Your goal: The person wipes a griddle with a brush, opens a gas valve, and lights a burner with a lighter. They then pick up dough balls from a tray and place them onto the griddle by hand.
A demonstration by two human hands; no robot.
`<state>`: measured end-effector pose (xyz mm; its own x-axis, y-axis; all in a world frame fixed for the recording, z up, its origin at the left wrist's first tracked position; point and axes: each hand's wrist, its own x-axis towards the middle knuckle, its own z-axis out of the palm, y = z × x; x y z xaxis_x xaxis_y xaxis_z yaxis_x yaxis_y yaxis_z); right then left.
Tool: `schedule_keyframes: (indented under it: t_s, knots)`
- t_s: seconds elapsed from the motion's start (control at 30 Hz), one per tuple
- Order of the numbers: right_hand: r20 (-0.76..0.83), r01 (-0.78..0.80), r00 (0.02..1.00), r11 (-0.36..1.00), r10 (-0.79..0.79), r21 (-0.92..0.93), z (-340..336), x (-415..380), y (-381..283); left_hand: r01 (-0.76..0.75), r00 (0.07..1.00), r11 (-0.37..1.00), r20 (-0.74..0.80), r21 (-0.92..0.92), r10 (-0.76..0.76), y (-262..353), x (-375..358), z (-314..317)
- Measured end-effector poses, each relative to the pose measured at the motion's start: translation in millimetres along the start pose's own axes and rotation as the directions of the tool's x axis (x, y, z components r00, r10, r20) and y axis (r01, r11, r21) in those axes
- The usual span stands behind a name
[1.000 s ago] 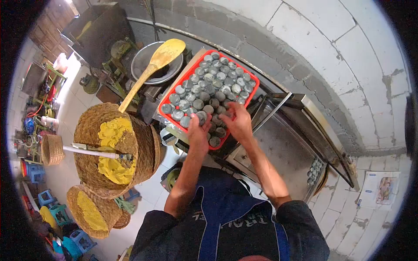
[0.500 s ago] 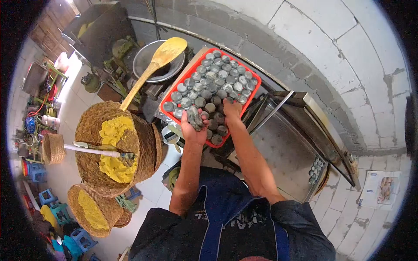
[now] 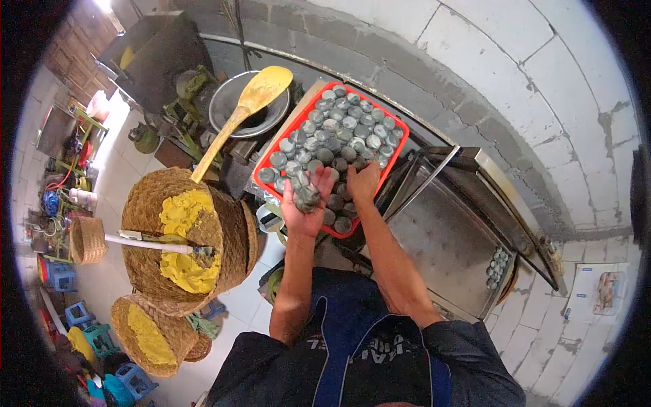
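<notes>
Mottled grey discs in a red plastic tray, upper centre of frame.
The left hand, near centre, lies open, palm up, bearing several rounded discs; the right hand curls fingers-down at the tray's right, its hold hidden.

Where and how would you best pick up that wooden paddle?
I'd take the wooden paddle by its handle, from the near side: that part is long and narrow and points toward the large basket, while the broad head overlaps the metal bowl in view. The left hand seems nearer, but holds grey pieces.
</notes>
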<state>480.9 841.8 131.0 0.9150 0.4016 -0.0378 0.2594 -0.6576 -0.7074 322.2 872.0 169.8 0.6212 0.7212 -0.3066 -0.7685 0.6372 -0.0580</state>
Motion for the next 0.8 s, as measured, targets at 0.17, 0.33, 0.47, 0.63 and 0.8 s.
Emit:
schedule_keyframes:
  t_s: [0.17,0.33,0.47,0.63,0.8]
  knots:
    - [-0.134,0.105,0.987,0.983,-0.085,0.149,-7.4,-3.9,9.9,0.063,0.983,0.995,0.178,-0.072,-0.049,-7.9,10.0,-5.1]
    - [-0.068,0.348,0.936,0.877,-0.346,0.332,-52.3,-22.7,-16.9,0.201,0.938,0.979,0.284,0.019,-0.198,-13.4,13.2,-8.7]
    - [0.484,0.092,0.796,0.864,-0.362,0.496,-85.9,-22.7,-42.2,0.185,0.977,0.981,0.098,0.053,-0.189,-19.8,20.1,2.2]
    - [0.39,0.138,0.894,0.965,-0.218,0.224,-89.8,-11.8,-22.0,0.154,0.976,0.978,0.131,0.141,-0.173,-5.7,8.0,4.2]
    - [0.52,0.439,0.777,0.897,-0.355,-0.043,-43.3,-30.4,-8.1,0.083,0.982,0.98,0.151,0.183,-0.111,12.5,-4.9,-9.5]
